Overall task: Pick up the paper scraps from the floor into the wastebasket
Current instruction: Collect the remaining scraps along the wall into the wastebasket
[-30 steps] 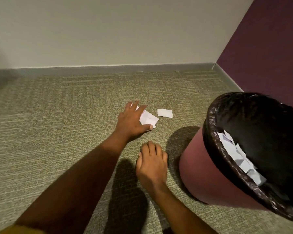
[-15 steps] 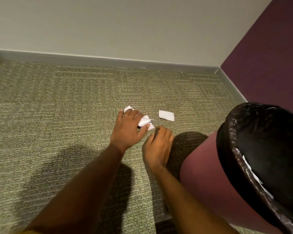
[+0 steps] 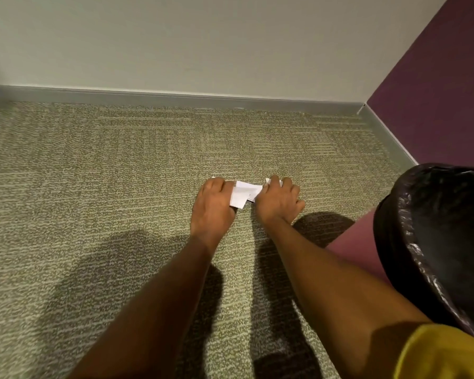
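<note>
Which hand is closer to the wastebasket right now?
Right. The right hand grips the paper scraps on the side toward the wastebasket; the left hand grips them on the far side.

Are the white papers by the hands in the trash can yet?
No, the left hand and right hand hold the scraps down at the carpet, apart from the bin.

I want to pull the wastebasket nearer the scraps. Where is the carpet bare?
Bare carpet runs wide left of the left hand, and between both hands and the baseboard. The right is crowded: only a narrow shadowed strip separates the right hand from the wastebasket, and the paper scraps lie between the hands.
</note>
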